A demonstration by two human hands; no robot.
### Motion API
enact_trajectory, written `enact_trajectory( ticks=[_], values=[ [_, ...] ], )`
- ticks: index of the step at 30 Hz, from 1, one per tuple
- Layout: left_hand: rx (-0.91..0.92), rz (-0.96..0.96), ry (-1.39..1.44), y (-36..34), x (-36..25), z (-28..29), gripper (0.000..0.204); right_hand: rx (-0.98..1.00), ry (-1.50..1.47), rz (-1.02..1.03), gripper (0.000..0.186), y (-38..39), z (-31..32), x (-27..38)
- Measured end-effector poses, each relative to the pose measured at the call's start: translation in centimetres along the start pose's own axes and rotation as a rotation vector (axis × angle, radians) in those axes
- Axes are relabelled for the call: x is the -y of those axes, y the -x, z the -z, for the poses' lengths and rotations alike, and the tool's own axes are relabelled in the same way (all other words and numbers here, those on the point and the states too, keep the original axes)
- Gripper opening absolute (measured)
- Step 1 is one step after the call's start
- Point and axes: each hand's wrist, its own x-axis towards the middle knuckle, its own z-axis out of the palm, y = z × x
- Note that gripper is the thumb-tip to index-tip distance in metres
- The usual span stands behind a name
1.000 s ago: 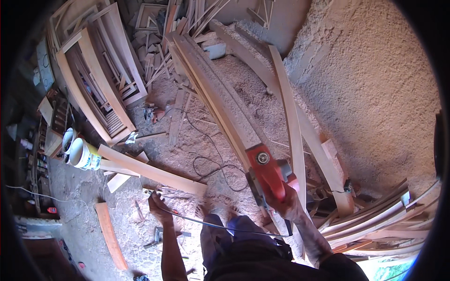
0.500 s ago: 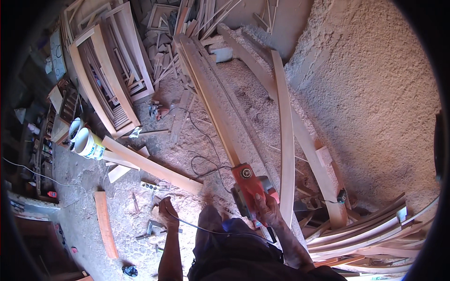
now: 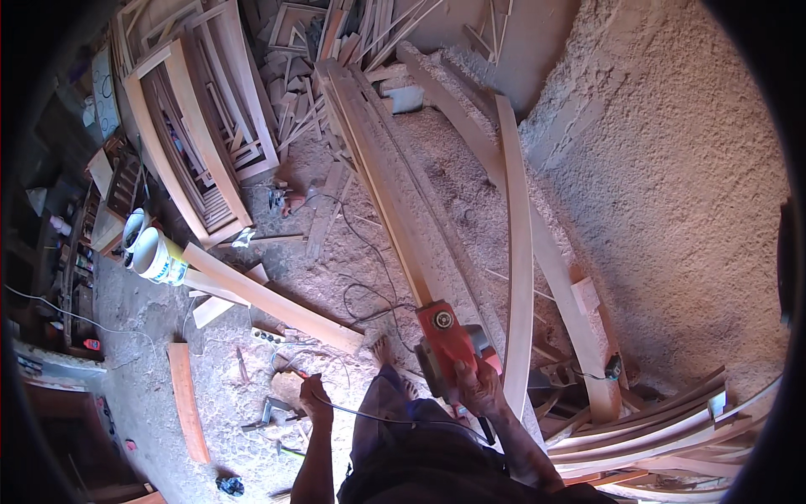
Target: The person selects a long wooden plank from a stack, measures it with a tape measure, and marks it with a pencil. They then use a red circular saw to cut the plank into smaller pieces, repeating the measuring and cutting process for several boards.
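My right hand (image 3: 478, 386) is wrapped round the handle of a red electric hand planer (image 3: 447, 340). The planer rests on the near end of a long wooden board (image 3: 382, 181), which stretches away from me. Lower left of the planer, my left hand (image 3: 316, 398) is closed on a dark power cord (image 3: 369, 415). That cord passes across my legs toward the back of the planer. A small orange piece shows at the fingers of my left hand, too small to name.
A loose plank (image 3: 277, 298) lies left of the board, near white buckets (image 3: 158, 256). Curved boards (image 3: 517, 244) stand at right beside a heap of shavings (image 3: 663, 176). Wooden frames (image 3: 189, 139) lean at far left. Another cord (image 3: 369, 294) loops on the floor, with a short plank (image 3: 188, 403) nearby.
My left hand has drawn back and slightly right, still with the cord. A bare foot now shows beside the plank's end. The planer stays at the board's near end in my right hand.
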Motion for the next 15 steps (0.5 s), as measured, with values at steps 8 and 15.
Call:
enact_trajectory(
  ticks=[8, 15],
  values=[
    [0.006, 0.047, -0.001, -1.5, 2.6, -0.5, 0.019, -0.028, 0.061, 0.194, 0.067, -17.8, -2.8, 8.1],
    [0.035, 0.006, 0.108, -2.8, 0.2, -2.5, 0.022, 0.029, 0.032, 0.294, 0.049, -21.7, -2.2, 8.4]
  ],
)
